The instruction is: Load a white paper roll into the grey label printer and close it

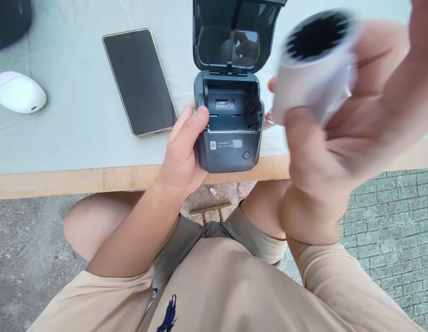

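Note:
My left hand (186, 150) grips a dark portable label printer (229, 152) by its left side, thumb on the edge of the body. The printer's lid (234, 37) is swung up, and the bay (231, 108) inside shows a small printed sticker and no roll. Up close to the camera, to the right of the printer, my right hand (324, 133) is closed around a white paper roll (303, 87). The roll's dark hollow core with a toothed rim faces up and toward me. Hand and roll are somewhat blurred by motion.
A smartphone (141, 83) with a dark screen lies left of the printer. Farther left are a white computer mouse (20, 92) and a black object (9, 20) cut off by the frame. The table's wooden edge (79, 182) runs in front of my body.

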{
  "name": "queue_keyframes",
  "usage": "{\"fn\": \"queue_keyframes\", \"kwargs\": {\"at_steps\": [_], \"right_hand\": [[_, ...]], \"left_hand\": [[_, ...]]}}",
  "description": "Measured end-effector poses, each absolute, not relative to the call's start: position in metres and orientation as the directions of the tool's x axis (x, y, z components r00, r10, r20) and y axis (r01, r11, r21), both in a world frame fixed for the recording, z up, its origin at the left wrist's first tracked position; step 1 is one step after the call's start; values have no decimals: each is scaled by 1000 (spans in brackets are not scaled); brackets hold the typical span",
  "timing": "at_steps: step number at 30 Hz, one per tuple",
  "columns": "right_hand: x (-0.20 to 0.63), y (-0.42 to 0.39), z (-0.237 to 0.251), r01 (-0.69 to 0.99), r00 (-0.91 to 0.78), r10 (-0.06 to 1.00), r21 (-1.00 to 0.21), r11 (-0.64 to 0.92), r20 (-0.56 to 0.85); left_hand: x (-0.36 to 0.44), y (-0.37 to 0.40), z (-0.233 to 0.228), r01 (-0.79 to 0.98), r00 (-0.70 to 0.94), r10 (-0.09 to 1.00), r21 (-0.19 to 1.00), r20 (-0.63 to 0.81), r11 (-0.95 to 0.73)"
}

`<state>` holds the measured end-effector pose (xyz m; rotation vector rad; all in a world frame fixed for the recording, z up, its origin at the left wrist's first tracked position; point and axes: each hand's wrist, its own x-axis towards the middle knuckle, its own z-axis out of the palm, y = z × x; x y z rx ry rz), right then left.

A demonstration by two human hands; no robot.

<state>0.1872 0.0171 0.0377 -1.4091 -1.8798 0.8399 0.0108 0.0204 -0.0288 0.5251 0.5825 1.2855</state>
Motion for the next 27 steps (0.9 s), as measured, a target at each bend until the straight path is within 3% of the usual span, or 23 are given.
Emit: {"fn": "queue_keyframes", "kwargs": {"at_steps": [3,7,13,18,23,27], "right_hand": [[174,22,32,575,-219,935,-737,355,280],[163,33,26,599,-344,846,-598,532,408],[166,35,19,490,-259,830,-673,553,494],[169,41,13,371,-310,800,-710,599,513],[171,46,12,438,-367,811,-684,582,455],[172,43,15,478,-306,761,-599,643,572]], "left_hand": [[12,18,-29,-714,137,985,679,-101,169],[15,16,-25,-651,108,987,742,-121,162],[16,17,-23,-647,118,988,747,-100,153],[14,18,-28,-673,135,986,721,-100,165],[14,17,-27,-667,119,988,730,-94,150],[14,17,-27,-697,135,984,696,-113,175]]}}
